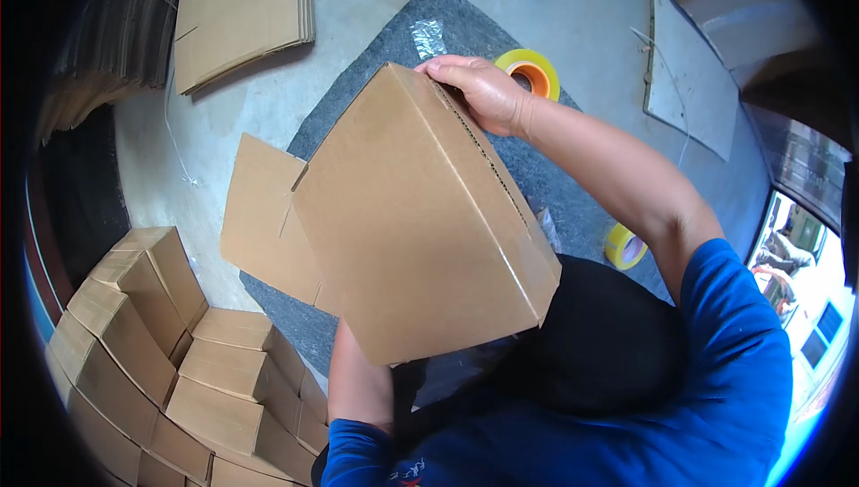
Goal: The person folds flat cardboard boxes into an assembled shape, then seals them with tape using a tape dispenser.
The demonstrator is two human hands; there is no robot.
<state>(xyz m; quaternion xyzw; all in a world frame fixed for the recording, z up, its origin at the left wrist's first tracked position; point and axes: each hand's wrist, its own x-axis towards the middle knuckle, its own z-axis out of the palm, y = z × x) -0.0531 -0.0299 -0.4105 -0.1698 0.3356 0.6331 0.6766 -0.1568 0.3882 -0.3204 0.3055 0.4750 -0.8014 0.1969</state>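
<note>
A brown cardboard box (403,227) is tilted in front of me, with one flap (264,218) standing out on its left side. My right hand (479,89) grips the box's far upper corner, thumb on the near side, beside a seam that runs along the narrow face. From the lower left my left forearm (360,380) goes up behind the box. The left hand itself is hidden there, so its fingers cannot be seen. Just past my right wrist lies a yellow roll of tape (548,71) with an orange core.
Beneath the box lies a dark grey mat (349,93) with a shiny scrap (428,39). A second tape roll (625,247) is near my right elbow. Folded boxes (219,397) are stacked at lower left. Flat cardboard sheets (242,12) lie at upper left.
</note>
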